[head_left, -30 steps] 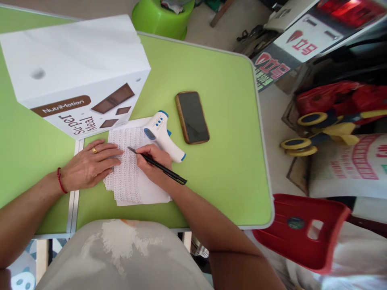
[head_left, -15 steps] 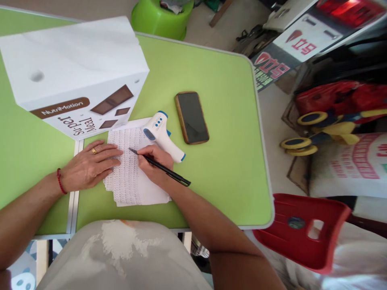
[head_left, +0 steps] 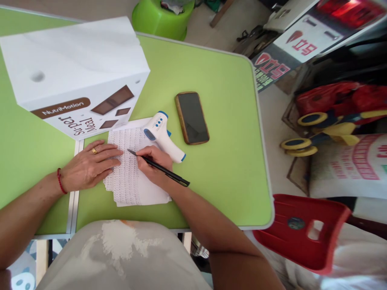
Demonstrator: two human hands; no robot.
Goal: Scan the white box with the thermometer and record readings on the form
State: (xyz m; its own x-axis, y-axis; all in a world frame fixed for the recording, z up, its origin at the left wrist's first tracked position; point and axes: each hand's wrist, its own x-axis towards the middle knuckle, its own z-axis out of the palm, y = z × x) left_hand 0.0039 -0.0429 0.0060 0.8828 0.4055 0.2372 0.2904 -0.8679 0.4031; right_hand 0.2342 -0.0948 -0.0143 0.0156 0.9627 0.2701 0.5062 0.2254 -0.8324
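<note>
My right hand is closed around a black pen, its tip at a sheet covered with rows of handwriting. That sheet tops a small stack of white paper on the green table. Flat across the paper's left edge lies my left hand, fingers stretched out, with a gold ring and a red bracelet on the wrist. A white and blue infrared thermometer rests over the paper's upper right part, just beyond my right hand. To its right is a dark-screened phone in a brown case.
A large white NutriMotion box stands at the table's back left. The green table has a pale rim and a metal seam. Right of it are a red plastic chair and a printed sack; behind it is a green stool.
My right hand and the pen have shifted very slightly to the left over the sheet. The left hand, paper, thermometer and phone stay in place.
</note>
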